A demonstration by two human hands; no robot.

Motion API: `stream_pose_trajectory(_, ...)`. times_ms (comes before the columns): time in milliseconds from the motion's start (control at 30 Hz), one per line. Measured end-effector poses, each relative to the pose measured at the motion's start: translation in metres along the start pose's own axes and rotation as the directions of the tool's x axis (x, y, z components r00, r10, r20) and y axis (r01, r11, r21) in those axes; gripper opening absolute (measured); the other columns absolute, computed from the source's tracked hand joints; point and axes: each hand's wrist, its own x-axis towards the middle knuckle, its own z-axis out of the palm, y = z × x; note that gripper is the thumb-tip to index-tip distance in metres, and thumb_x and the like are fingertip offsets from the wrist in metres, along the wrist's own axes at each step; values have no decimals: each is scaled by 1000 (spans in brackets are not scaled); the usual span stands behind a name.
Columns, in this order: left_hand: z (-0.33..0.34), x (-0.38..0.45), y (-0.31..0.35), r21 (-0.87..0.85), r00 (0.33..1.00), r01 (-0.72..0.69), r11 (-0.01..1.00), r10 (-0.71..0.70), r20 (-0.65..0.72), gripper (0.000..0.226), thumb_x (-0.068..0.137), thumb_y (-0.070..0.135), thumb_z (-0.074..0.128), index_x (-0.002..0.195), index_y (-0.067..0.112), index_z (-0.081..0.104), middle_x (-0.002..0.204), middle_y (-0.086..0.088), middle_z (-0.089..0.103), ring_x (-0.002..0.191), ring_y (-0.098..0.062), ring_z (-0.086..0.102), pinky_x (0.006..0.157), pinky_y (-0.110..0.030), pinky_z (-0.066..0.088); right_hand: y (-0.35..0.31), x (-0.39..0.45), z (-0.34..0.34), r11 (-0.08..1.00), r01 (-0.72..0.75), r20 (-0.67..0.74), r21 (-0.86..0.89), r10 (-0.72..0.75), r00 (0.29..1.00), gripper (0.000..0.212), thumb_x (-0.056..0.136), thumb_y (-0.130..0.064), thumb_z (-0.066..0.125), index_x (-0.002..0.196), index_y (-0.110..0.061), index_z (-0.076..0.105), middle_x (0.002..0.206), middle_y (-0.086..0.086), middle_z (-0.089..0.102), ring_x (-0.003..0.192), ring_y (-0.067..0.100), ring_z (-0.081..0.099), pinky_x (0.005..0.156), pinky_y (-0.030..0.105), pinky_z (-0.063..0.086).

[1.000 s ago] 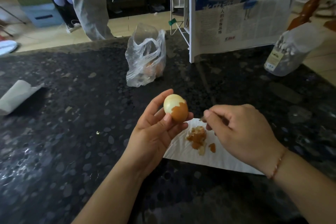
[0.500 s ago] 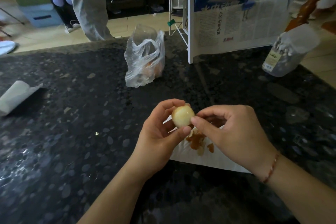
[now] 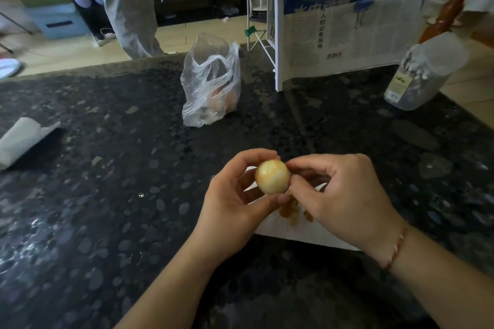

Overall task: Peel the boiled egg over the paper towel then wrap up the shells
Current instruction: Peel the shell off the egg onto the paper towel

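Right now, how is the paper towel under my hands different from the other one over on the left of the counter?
The paper towel under the hands lies flat near the front edge and carries brown shell pieces; the paper on the left is curled up at one end and looks bare. The hands hide much of the near one, while the left one lies in full view. Both are white and rest on the dark counter.

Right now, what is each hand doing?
Left hand: holds the egg.
Right hand: fingertips pinch at the egg's side.

Head view (close) looks down, forward.
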Motion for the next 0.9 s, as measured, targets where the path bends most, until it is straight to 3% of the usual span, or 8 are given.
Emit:
stream_pose_trajectory(100, -1, 0, 1, -33, 1000, 15, 999, -15, 1, 51, 69, 1, 83, 113, 20, 64, 114, -4, 69, 105, -23, 69, 83, -32, 57, 1, 1, 0, 999, 23, -5, -23, -23, 1000, 24, 79, -24, 61, 96, -25, 77, 80, -17, 74, 78, -5, 68, 64, 9, 54)
stream_pose_trajectory(333, -3, 1, 0, -20, 1000, 9, 1000, -9, -13, 62, 67, -5, 82, 117, 25, 62, 115, -3, 70, 106, -23, 69, 84, -34, 57, 2, 2, -2, 988, 127, 51, -90, -123, 991, 27, 82, -26, 62, 106, -22, 75, 89, -13, 76, 85, -4, 67, 71, 6, 53)
stream_pose_trajectory(467, -4, 2, 2, -22, 1000, 14, 1000, -15, -17, 64, 64, -3, 85, 119, 23, 61, 115, -4, 70, 105, -22, 70, 84, -33, 58, 3, 2, -1, 978, 175, 27, -114, -173, 985, 41, 82, -19, 66, 123, -15, 65, 93, -10, 76, 81, 1, 70, 75, 14, 55)
stream_pose_trajectory(667, -4, 2, 2, -25, 999, 19, 1000, -20, -36, 62, 63, -3, 82, 117, 20, 61, 115, -5, 71, 103, -22, 71, 83, -33, 58, 4, 1, -1, 992, 128, 50, 17, -129, 990, 53, 81, -9, 70, 132, -16, 56, 95, -23, 64, 94, -10, 63, 73, -3, 45)
stream_pose_trajectory(767, -4, 1, 0, -23, 1000, 13, 1000, -14, -26, 60, 64, -3, 82, 116, 19, 62, 113, -2, 72, 103, -22, 71, 82, -32, 58, 4, 2, 0, 991, 130, 35, 39, -131, 991, 53, 81, -8, 69, 132, -16, 57, 94, -21, 67, 92, -7, 66, 75, 0, 48)
stream_pose_trajectory(900, -1, 1, 1, -10, 1000, 6, 1000, -7, -27, 57, 65, -6, 84, 113, 18, 64, 111, -6, 70, 102, -23, 71, 83, -34, 59, 7, 2, 2, 985, 171, -8, -29, -172, 985, 47, 78, -4, 71, 124, -14, 65, 92, -6, 77, 88, 0, 69, 77, 8, 54)
